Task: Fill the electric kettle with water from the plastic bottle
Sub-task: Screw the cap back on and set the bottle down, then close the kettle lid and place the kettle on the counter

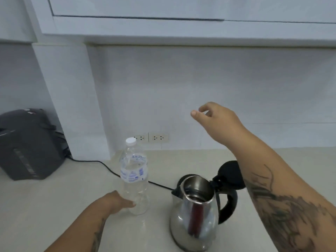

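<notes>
Head view: shiny steel kettle [195, 213], lid open.

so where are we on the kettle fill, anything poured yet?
Done: the kettle stands on the counter with its lid flipped open. In hand: the left hand grips the base of the plastic bottle, which stands upright with its white cap on. The right hand hangs empty above the kettle. Left: uncap, lift, pour. Whether any water is in the kettle, I cannot tell.
</notes>
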`<action>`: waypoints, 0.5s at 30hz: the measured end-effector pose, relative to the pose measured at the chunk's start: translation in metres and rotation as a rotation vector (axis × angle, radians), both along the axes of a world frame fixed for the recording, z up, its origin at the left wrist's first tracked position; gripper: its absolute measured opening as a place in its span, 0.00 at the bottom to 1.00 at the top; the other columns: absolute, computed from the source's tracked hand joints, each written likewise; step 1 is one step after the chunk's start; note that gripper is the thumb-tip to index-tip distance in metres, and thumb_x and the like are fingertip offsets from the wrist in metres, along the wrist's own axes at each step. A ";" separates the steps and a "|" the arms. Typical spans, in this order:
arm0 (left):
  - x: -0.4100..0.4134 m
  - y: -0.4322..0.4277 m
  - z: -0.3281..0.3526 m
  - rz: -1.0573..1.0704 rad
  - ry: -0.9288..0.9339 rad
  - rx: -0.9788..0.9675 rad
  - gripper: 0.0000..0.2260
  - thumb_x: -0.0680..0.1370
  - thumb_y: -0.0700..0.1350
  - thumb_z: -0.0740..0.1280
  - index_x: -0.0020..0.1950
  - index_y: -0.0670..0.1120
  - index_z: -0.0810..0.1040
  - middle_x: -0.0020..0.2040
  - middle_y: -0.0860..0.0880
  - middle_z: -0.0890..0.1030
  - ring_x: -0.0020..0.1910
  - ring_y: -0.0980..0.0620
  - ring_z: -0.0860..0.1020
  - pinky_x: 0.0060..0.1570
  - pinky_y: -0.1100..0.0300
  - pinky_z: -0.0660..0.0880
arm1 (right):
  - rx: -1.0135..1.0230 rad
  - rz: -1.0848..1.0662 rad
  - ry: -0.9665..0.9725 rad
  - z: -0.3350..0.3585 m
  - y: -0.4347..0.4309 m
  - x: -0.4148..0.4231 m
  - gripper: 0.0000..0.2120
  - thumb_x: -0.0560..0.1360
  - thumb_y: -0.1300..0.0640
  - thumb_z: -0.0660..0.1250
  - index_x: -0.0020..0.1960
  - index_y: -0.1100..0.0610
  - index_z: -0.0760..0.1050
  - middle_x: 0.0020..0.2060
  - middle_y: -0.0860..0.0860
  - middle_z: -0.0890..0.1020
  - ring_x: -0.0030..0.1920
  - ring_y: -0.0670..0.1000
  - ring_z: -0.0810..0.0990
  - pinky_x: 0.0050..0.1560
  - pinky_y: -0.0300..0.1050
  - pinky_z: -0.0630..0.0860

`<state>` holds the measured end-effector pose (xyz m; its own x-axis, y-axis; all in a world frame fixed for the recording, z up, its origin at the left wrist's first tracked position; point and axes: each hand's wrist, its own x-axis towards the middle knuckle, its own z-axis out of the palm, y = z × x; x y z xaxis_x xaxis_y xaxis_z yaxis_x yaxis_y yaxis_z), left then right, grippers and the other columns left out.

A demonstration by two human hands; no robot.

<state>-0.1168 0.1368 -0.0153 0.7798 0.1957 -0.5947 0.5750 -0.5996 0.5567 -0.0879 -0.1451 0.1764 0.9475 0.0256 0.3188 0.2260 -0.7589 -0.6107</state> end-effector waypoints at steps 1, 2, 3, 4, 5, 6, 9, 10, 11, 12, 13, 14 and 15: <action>-0.007 -0.003 0.004 -0.052 0.074 0.106 0.34 0.75 0.55 0.72 0.76 0.41 0.65 0.64 0.44 0.74 0.59 0.46 0.77 0.37 0.61 0.71 | 0.090 -0.037 -0.005 -0.001 -0.026 -0.004 0.21 0.75 0.38 0.61 0.61 0.50 0.74 0.53 0.49 0.79 0.52 0.52 0.77 0.48 0.46 0.71; -0.011 -0.005 0.003 -0.086 0.116 0.154 0.32 0.76 0.58 0.70 0.73 0.41 0.69 0.62 0.45 0.75 0.57 0.48 0.79 0.34 0.61 0.71 | 0.189 -0.075 -0.010 -0.004 -0.050 -0.007 0.18 0.76 0.40 0.61 0.59 0.49 0.75 0.53 0.49 0.80 0.52 0.52 0.78 0.46 0.46 0.72; -0.013 -0.008 -0.001 -0.100 0.139 0.147 0.29 0.76 0.59 0.69 0.71 0.42 0.72 0.62 0.47 0.77 0.56 0.50 0.81 0.37 0.61 0.73 | 0.298 -0.115 -0.015 -0.010 -0.072 -0.011 0.15 0.76 0.43 0.61 0.57 0.49 0.76 0.53 0.49 0.80 0.51 0.52 0.79 0.44 0.46 0.72; -0.017 -0.012 -0.004 -0.103 0.143 0.107 0.26 0.76 0.60 0.68 0.68 0.45 0.73 0.62 0.50 0.78 0.55 0.51 0.82 0.45 0.58 0.74 | 0.409 -0.156 -0.018 -0.018 -0.091 -0.015 0.12 0.77 0.45 0.61 0.55 0.50 0.76 0.53 0.50 0.81 0.49 0.51 0.80 0.41 0.45 0.72; -0.022 -0.019 -0.004 -0.096 0.115 0.029 0.23 0.77 0.60 0.67 0.66 0.48 0.75 0.62 0.52 0.79 0.55 0.52 0.82 0.52 0.55 0.72 | 0.505 -0.202 -0.013 -0.028 -0.108 -0.018 0.11 0.77 0.48 0.61 0.55 0.51 0.76 0.53 0.51 0.81 0.47 0.49 0.80 0.40 0.44 0.71; -0.027 -0.028 -0.002 -0.068 0.057 -0.071 0.20 0.77 0.60 0.66 0.64 0.51 0.75 0.61 0.54 0.80 0.54 0.53 0.82 0.55 0.54 0.71 | 0.579 -0.249 0.000 -0.041 -0.122 -0.021 0.11 0.78 0.50 0.60 0.56 0.52 0.76 0.54 0.52 0.81 0.46 0.48 0.79 0.40 0.43 0.71; -0.032 -0.059 0.007 0.056 -0.138 -0.308 0.16 0.79 0.59 0.64 0.62 0.53 0.77 0.58 0.55 0.83 0.53 0.55 0.82 0.54 0.54 0.72 | 0.733 -0.357 0.103 -0.090 -0.148 -0.026 0.11 0.78 0.56 0.58 0.58 0.52 0.74 0.56 0.53 0.80 0.50 0.52 0.80 0.46 0.47 0.72; -0.032 -0.070 0.009 0.097 -0.188 -0.362 0.16 0.79 0.59 0.63 0.62 0.53 0.77 0.58 0.56 0.83 0.54 0.55 0.82 0.54 0.53 0.73 | 0.768 -0.364 0.155 -0.106 -0.150 -0.027 0.11 0.78 0.57 0.58 0.58 0.52 0.74 0.56 0.52 0.80 0.52 0.53 0.80 0.47 0.48 0.72; -0.032 -0.080 0.011 0.129 -0.226 -0.409 0.16 0.80 0.59 0.63 0.63 0.53 0.77 0.59 0.56 0.83 0.55 0.55 0.82 0.56 0.52 0.73 | 0.796 -0.354 0.209 -0.121 -0.151 -0.029 0.11 0.78 0.57 0.59 0.59 0.52 0.74 0.57 0.52 0.80 0.53 0.53 0.80 0.49 0.49 0.73; -0.031 -0.089 0.012 0.160 -0.255 -0.451 0.16 0.80 0.58 0.62 0.64 0.53 0.76 0.59 0.55 0.83 0.56 0.54 0.82 0.58 0.51 0.73 | 0.820 -0.333 0.260 -0.135 -0.149 -0.031 0.11 0.78 0.57 0.59 0.59 0.52 0.74 0.57 0.52 0.80 0.53 0.53 0.80 0.51 0.50 0.73; -0.031 -0.098 0.012 0.187 -0.276 -0.484 0.17 0.81 0.58 0.61 0.66 0.52 0.76 0.61 0.55 0.82 0.57 0.54 0.81 0.60 0.49 0.72 | 0.841 -0.308 0.307 -0.146 -0.146 -0.033 0.12 0.78 0.56 0.60 0.60 0.52 0.74 0.56 0.52 0.80 0.53 0.52 0.80 0.53 0.51 0.74; -0.031 -0.107 0.012 0.202 -0.291 -0.505 0.18 0.82 0.57 0.60 0.67 0.51 0.75 0.63 0.55 0.81 0.58 0.52 0.80 0.62 0.48 0.72 | 0.860 -0.285 0.346 -0.155 -0.142 -0.035 0.13 0.78 0.56 0.60 0.61 0.51 0.74 0.56 0.51 0.81 0.54 0.51 0.80 0.54 0.52 0.75; -0.032 -0.114 0.012 0.211 -0.303 -0.513 0.18 0.82 0.57 0.60 0.69 0.50 0.74 0.64 0.54 0.79 0.60 0.51 0.79 0.64 0.47 0.71 | 0.881 -0.265 0.377 -0.161 -0.139 -0.036 0.13 0.78 0.55 0.61 0.62 0.51 0.74 0.56 0.50 0.81 0.54 0.51 0.80 0.54 0.52 0.75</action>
<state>-0.1484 0.0224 -0.0038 0.9041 0.1118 -0.4124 0.4234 -0.1039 0.9000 -0.1239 -0.2838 0.0151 0.9317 -0.3029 -0.2006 -0.2099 0.0020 -0.9777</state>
